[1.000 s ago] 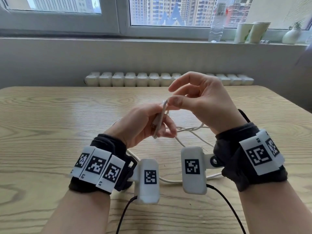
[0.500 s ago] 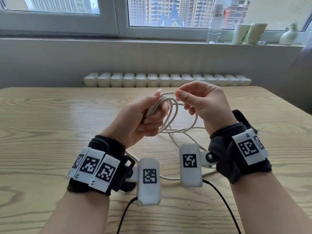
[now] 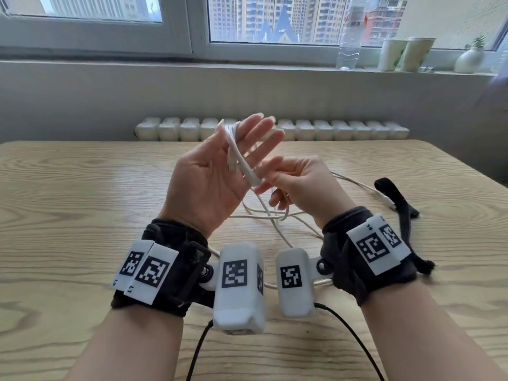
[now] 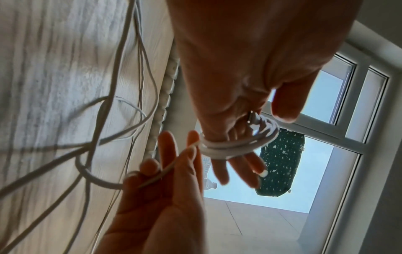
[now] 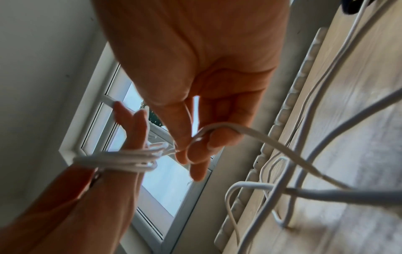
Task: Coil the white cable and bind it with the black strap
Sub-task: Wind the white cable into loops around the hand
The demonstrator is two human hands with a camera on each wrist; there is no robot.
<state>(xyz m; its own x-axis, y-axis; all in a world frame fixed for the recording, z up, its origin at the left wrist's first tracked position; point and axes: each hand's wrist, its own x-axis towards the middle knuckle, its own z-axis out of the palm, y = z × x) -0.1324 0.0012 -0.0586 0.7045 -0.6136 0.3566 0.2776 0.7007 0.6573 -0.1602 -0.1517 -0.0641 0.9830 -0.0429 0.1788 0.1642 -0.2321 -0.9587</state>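
Note:
My left hand (image 3: 244,133) is raised with the palm facing me and the fingers straight. Several turns of the white cable (image 3: 233,144) are wound round those fingers, and a plug end lies across the palm. The left wrist view shows the coil (image 4: 228,146) round the fingers, and so does the right wrist view (image 5: 121,159). Just right of the palm, my right hand (image 3: 268,178) pinches the cable between thumb and forefinger. Loose cable (image 3: 275,215) trails down to the wooden table (image 3: 82,215). The black strap (image 3: 395,196) lies on the table to the right, apart from both hands.
Beyond the table's far edge runs a row of white radiator ribs (image 3: 343,130). On the windowsill stand a plastic bottle (image 3: 349,37), two paper cups (image 3: 406,53) and a small white vase (image 3: 470,59). Black camera cords hang near the front edge.
My left hand has let go its curled grip, straightened its fingers and turned palm toward me, higher up. My right hand has dropped lower and nearer, still pinching the cable.

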